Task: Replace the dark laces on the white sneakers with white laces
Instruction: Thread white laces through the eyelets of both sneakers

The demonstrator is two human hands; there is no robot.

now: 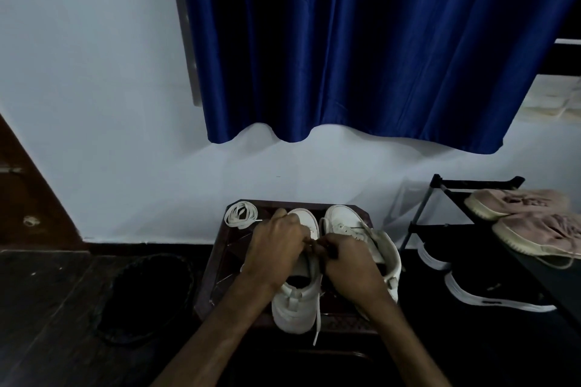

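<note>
Looking down, I see the left hand and right hand curled fingertip to fingertip over the left sneaker. Both pinch a lace whose pale end trails past the table's front edge. The right sneaker sits just beside it, a spare lace lies coiled at the far-left corner, and a shoe rack crowds the right.

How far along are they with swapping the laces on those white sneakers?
About halfway, I'd guess. Done: the right sneaker gapes open with no dark lace showing. In hand: the left hand grips the left sneaker at its eyelets while the right hand seems to pinch a white lace whose end dangles past the heel. Left: a coiled lace lies unused on the stool, likely for the other shoe.
</note>
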